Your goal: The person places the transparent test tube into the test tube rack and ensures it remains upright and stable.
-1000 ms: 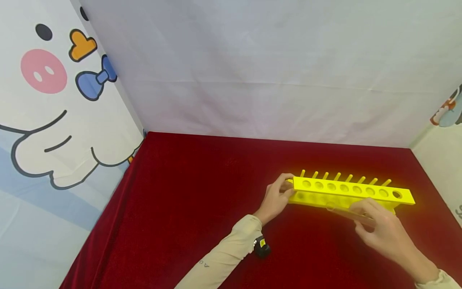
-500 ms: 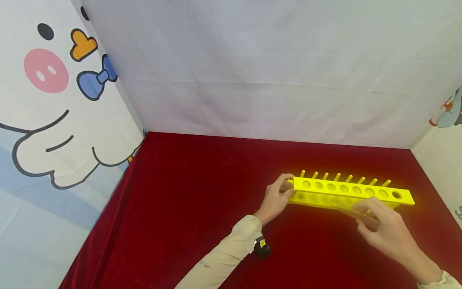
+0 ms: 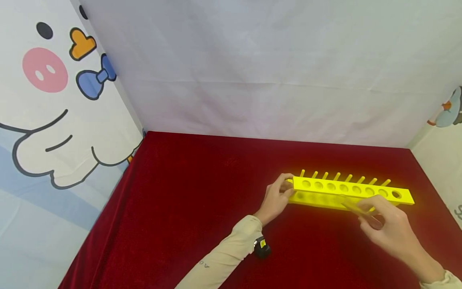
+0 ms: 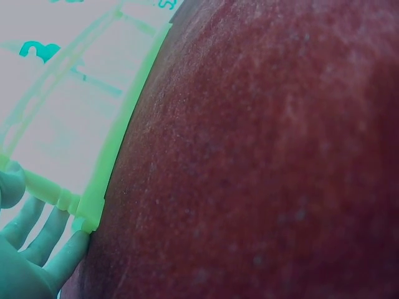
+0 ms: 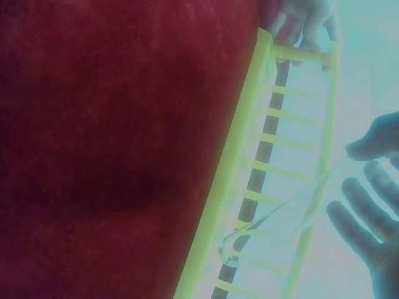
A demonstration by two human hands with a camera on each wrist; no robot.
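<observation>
A long yellow test-tube rack [image 3: 351,189] with a row of round holes and pegs along its far side stands on the red cloth. My left hand [image 3: 286,188] grips its left end, and its fingers [image 4: 43,246] show against that end of the rack [image 4: 115,149] in the left wrist view. My right hand [image 3: 373,212] pinches a clear glass test tube [image 3: 355,207], held tilted, its far tip over the rack's front edge near the middle holes. The right wrist view shows the tube [image 5: 280,212] slanting across the rack [image 5: 240,187] towards my fingers [image 5: 365,218].
A red velvet cloth [image 3: 202,208] covers the table. White fabric walls [image 3: 274,80] close the back, and a cartoon-printed panel [image 3: 47,120] closes the left. A small black object [image 3: 261,247] sits by my left sleeve. The rack's right end lies near the right wall.
My right hand has carried the tube a little to the right and up, so its tip now lies over the rack's front edge. The left hand and the rack have stayed put.
</observation>
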